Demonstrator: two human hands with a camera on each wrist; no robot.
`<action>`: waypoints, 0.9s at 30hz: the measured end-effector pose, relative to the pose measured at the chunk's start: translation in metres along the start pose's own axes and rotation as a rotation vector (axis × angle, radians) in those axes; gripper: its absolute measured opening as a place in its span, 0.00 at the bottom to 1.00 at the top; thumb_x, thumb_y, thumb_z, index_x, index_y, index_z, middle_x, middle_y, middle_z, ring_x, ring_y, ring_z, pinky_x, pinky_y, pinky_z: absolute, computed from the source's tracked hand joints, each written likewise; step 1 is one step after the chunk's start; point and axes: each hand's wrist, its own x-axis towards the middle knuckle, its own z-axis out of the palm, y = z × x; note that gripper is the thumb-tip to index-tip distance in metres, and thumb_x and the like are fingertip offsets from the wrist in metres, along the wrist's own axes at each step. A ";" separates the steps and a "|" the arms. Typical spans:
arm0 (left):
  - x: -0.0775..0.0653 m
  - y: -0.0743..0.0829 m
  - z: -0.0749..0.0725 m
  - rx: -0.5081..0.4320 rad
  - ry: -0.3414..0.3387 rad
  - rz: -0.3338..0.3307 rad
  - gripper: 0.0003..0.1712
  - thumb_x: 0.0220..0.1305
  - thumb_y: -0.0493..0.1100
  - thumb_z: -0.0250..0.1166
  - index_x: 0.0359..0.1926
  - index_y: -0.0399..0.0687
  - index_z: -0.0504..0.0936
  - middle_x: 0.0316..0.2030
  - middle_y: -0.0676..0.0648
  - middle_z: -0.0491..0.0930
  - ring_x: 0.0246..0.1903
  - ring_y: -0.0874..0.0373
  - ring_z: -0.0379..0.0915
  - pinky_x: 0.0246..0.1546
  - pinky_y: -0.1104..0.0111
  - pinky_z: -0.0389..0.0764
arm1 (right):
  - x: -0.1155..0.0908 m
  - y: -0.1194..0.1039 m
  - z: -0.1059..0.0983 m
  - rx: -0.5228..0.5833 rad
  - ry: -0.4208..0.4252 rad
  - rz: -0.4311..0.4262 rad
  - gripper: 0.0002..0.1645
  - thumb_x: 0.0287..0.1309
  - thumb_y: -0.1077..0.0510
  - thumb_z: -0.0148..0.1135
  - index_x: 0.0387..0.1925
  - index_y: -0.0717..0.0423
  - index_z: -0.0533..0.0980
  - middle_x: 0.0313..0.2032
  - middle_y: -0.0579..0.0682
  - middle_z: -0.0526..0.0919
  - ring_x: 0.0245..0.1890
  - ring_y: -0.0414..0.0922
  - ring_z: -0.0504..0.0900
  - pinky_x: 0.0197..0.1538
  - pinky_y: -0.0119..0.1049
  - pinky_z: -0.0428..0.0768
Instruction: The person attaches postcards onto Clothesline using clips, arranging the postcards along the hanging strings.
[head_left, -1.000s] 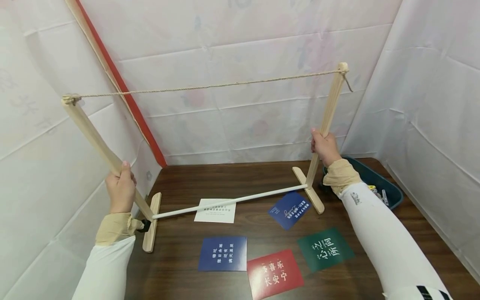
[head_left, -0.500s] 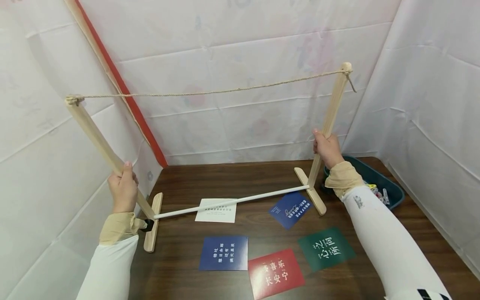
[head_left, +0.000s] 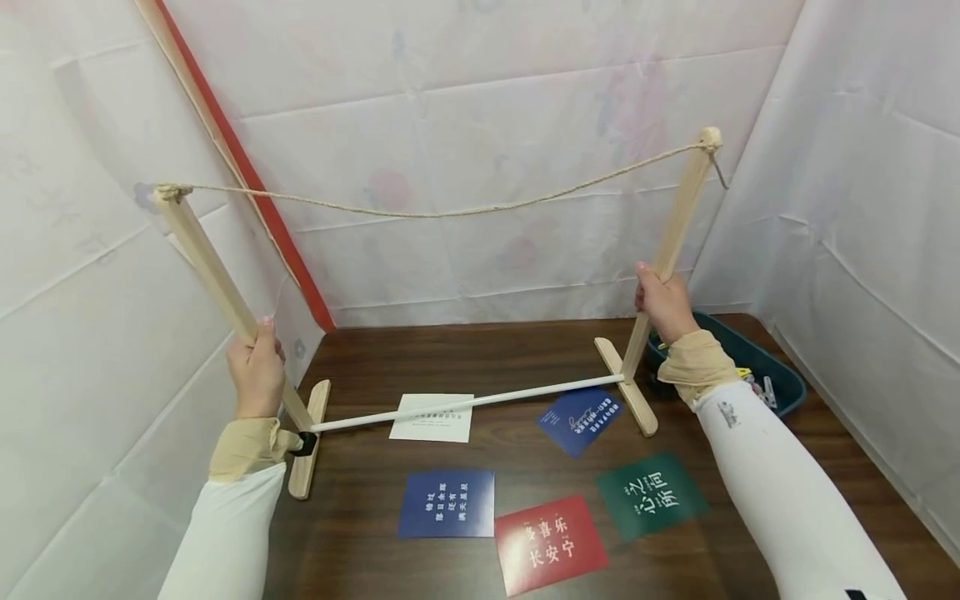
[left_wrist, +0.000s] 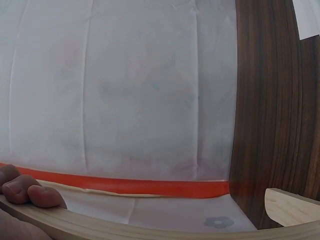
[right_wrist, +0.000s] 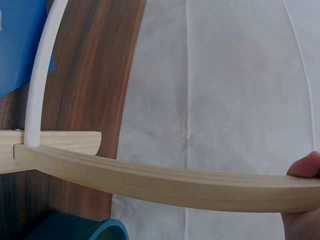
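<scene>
A wooden stand has two uprights joined by a white rod [head_left: 517, 393] low down and a sagging twine [head_left: 435, 214] tied between their tops. My left hand [head_left: 257, 372] grips the left wooden post [head_left: 210, 267] below its middle, fingers curled round it. Around the right wooden post [head_left: 681, 217] my right hand [head_left: 667, 306] is wrapped at a similar height. Each post rises from a flat foot, the left foot [head_left: 310, 450] and the right foot [head_left: 636, 400]. In the right wrist view the post [right_wrist: 165, 185] meets its foot and the rod.
On the dark table [head_left: 360, 525] lie a white card [head_left: 431, 427], two blue cards, one [head_left: 446, 504] in front, a red card [head_left: 551, 546] and a green card [head_left: 651, 497]. A dark green basket [head_left: 787, 392] with small clips stands right. White sheeting [head_left: 525, 275] encloses the table.
Both post tops have shifted right, the left one more, so they stand closer together. The twine, nearly straight before, now sags in the middle. Both hands moved slightly right, still gripping.
</scene>
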 end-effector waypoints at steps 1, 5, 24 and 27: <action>0.000 0.000 0.001 0.003 -0.001 0.005 0.28 0.84 0.48 0.58 0.20 0.50 0.72 0.12 0.59 0.67 0.14 0.68 0.62 0.19 0.75 0.63 | -0.001 0.000 -0.001 -0.009 0.004 0.007 0.29 0.85 0.42 0.47 0.27 0.54 0.69 0.20 0.38 0.69 0.26 0.40 0.71 0.37 0.33 0.77; 0.000 0.000 0.004 -0.009 0.002 0.001 0.30 0.84 0.48 0.58 0.18 0.51 0.71 0.11 0.59 0.66 0.13 0.68 0.61 0.18 0.75 0.62 | -0.003 -0.001 -0.004 -0.014 0.016 0.016 0.28 0.85 0.41 0.48 0.29 0.55 0.69 0.20 0.38 0.69 0.27 0.40 0.70 0.36 0.32 0.76; -0.003 0.004 0.026 0.008 -0.047 0.031 0.29 0.84 0.49 0.58 0.19 0.51 0.71 0.13 0.59 0.66 0.15 0.67 0.62 0.20 0.75 0.64 | -0.018 -0.001 -0.025 0.041 0.067 -0.007 0.30 0.85 0.42 0.50 0.25 0.55 0.71 0.19 0.39 0.69 0.25 0.39 0.71 0.33 0.33 0.78; -0.004 0.004 0.028 0.005 -0.052 0.036 0.31 0.84 0.49 0.58 0.16 0.50 0.70 0.11 0.59 0.66 0.14 0.67 0.61 0.18 0.74 0.61 | -0.019 -0.001 -0.028 0.034 0.063 -0.010 0.29 0.85 0.43 0.48 0.27 0.57 0.70 0.19 0.39 0.69 0.25 0.40 0.70 0.34 0.33 0.77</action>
